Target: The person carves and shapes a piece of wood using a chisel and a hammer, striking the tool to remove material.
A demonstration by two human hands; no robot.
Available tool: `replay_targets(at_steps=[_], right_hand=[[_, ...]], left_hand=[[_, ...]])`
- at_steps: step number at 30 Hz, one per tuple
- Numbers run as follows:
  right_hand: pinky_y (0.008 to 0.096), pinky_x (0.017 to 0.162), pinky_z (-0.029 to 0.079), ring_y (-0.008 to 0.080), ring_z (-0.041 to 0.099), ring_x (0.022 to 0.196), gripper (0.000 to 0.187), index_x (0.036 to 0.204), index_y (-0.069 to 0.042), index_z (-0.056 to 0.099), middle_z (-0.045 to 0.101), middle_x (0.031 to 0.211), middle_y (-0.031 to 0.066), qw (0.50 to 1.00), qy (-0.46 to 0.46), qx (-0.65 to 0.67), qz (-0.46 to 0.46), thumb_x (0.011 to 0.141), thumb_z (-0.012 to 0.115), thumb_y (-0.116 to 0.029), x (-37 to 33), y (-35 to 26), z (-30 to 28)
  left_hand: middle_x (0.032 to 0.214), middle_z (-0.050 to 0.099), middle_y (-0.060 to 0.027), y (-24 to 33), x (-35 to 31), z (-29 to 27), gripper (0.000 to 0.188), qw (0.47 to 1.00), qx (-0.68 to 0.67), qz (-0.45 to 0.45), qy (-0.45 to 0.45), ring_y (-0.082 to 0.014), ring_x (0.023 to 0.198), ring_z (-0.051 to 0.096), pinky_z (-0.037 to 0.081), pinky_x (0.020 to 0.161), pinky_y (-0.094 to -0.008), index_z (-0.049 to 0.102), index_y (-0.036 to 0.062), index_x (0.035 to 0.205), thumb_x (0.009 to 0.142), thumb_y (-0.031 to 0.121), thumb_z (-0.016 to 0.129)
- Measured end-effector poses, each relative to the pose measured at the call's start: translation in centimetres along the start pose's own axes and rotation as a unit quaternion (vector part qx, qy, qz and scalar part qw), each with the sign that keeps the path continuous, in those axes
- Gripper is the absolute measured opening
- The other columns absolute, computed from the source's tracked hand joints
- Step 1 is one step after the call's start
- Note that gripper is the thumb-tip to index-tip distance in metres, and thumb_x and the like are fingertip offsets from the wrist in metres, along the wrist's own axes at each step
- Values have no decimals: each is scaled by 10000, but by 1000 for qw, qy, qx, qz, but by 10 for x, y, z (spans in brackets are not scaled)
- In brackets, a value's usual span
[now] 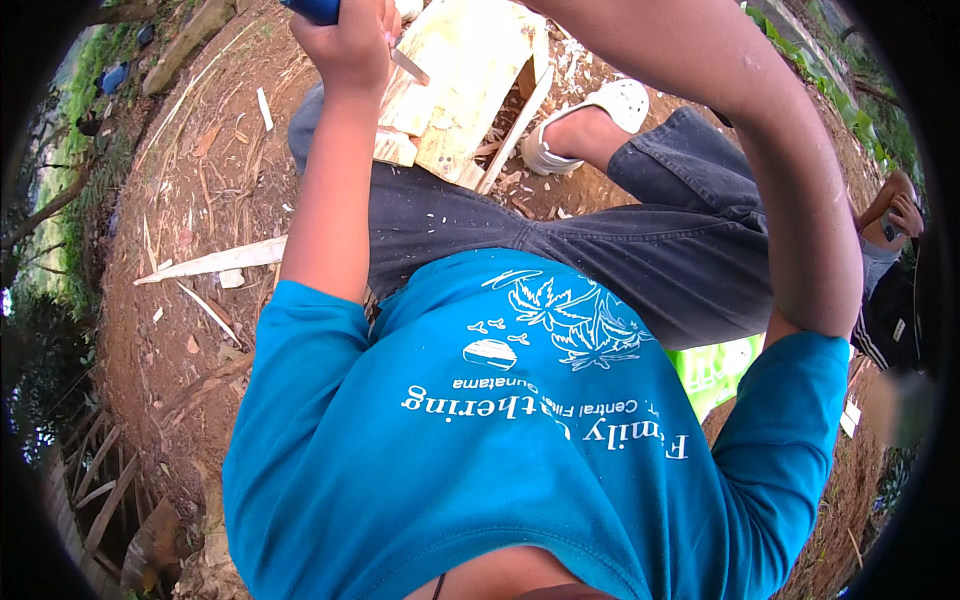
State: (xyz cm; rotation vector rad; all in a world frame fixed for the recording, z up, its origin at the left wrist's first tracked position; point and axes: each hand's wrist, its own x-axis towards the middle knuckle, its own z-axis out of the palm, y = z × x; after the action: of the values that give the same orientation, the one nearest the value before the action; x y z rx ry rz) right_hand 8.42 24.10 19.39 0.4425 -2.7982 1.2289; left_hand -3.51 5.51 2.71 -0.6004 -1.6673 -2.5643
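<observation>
At the upper left, my left hand (345,45) is closed around a tool. A blue handle end (316,9) shows on one side of the fist, and a short metal blade (408,65) sticks out on the other; its exact kind is unclear. The blade lies over a pale wooden board (465,75) that extends out of the picture at the top. A smaller wood piece (394,149) sits at the board's near end, close to my thigh. My right forearm (640,35) reaches across the top right, and its hand is outside the picture.
A thin wood strip (517,130) leans beside the board, near my foot in a white clog (603,112). Wood shavings and a long pointed offcut (215,263) lie on the dirt. A bright green bag (715,372) is under my right arm. Another person's hand (905,215) shows far right.
</observation>
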Motion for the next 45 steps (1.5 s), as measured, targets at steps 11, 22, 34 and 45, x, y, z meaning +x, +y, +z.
replay_targets(at_steps=[11,22,34,45], right_hand=[[353,639,442,185,543,690,284,1211,-10,630,581,784,93,996,42,76,31,1044,568,-231,-6,18,10],[381,664,464,211,574,735,398,1165,15,629,628,848,121,994,19,86,60,919,720,-285,9,25,-1],[390,828,541,273,687,938,577,1373,-27,590,706,1079,197,981,33,192,13,833,770,-120,8,70,79],[247,667,544,109,650,803,488,1421,-20,554,696,966,73,953,88,226,183,969,697,-133,-37,25,-20]], left_hand=[[552,397,19,-26,-2,-4,231,961,-271,-47,-35,-76,401,361,308,371,-247,383,132,785,949,34,512],[847,601,-65,-21,-5,-3,234,993,25,-43,-110,-151,728,598,505,687,-305,512,68,964,1054,270,590],[1202,533,-88,42,-43,28,693,985,143,-91,-21,-203,1156,522,398,1062,-408,510,51,1233,1026,702,390],[1308,624,-245,42,-81,-50,764,677,645,-213,-282,-391,1272,572,454,1080,-463,567,-66,1348,815,419,819]])
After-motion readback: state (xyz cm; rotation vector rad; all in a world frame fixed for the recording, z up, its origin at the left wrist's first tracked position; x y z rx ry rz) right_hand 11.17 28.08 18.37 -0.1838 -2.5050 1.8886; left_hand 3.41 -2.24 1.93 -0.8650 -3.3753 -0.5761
